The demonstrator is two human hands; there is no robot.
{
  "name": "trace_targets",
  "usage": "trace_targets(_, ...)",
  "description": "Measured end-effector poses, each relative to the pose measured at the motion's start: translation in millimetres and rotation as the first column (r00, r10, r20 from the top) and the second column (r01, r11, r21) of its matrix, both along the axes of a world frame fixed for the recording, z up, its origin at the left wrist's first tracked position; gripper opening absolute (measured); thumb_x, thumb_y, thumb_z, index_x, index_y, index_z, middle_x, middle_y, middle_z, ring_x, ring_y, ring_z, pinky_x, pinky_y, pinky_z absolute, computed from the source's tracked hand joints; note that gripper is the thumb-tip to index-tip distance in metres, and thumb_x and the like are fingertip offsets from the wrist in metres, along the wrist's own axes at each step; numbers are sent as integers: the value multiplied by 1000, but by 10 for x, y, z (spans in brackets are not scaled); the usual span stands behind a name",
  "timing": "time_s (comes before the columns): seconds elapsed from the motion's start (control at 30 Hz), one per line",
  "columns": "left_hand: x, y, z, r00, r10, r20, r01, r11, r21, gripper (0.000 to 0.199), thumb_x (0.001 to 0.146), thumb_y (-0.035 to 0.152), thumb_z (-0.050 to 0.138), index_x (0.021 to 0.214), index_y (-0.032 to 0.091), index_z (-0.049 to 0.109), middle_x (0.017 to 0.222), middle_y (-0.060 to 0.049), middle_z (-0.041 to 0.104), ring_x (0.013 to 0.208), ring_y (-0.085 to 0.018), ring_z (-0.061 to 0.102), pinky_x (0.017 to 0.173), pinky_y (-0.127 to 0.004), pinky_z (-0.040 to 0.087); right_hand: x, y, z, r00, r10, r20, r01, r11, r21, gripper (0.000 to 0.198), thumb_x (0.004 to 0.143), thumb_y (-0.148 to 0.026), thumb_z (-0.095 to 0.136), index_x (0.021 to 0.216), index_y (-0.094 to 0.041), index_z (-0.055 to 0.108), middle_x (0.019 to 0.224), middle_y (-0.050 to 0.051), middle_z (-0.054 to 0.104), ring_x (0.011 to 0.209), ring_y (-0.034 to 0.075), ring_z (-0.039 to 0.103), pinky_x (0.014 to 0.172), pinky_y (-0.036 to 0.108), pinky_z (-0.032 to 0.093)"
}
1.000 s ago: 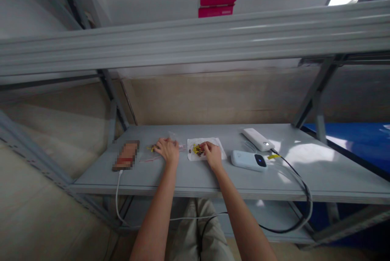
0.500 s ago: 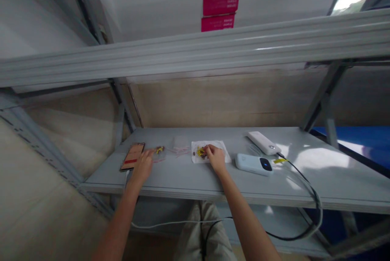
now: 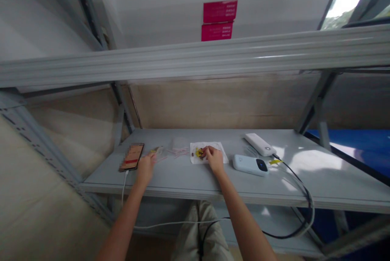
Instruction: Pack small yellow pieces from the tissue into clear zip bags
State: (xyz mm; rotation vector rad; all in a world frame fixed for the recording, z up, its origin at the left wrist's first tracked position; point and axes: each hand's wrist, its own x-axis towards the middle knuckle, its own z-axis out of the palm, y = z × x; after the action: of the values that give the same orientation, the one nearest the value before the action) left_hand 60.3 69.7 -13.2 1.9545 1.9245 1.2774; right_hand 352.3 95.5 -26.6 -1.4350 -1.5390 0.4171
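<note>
My left hand [image 3: 146,166] is closed, its fingertips pinching the edge of a small clear plastic bag [image 3: 161,154]. Just behind those fingers, some small yellow bits [image 3: 154,150] show at or under the bag; I cannot tell which. My right hand [image 3: 215,158] rests with its fingers drawn together at a little pile of yellow and dark pieces [image 3: 200,153]. What its fingertips pinch, if anything, is too small to name. Under the pile lies a white sheet [image 3: 219,146]. Between the hands are more clear bags with pink edges [image 3: 180,147].
A phone [image 3: 132,157] with a white cable lies left of my left hand. To the right are a pale blue power bank [image 3: 247,163] and a white power bank [image 3: 258,144] with a cable looping over the shelf edge. A grey beam [image 3: 195,58] crosses above the shelf [image 3: 183,177].
My left hand has gone from reaching over the small yellow pieces to pinching a clear bag there. My right hand stays at the pile. The view has shifted slightly.
</note>
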Motion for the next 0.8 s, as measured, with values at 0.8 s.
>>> trace_targets(0.8,1450,598,-74,889,-431,155,380,884,273,14,71,26,63,61,16,62,63,0,60,61,-11,55,54,-20,41,-64,20,49,959,178,-220,-145,976,161,26,78,-32,53,96,-20,68,93,6,70,74,16,65,70,27,50)
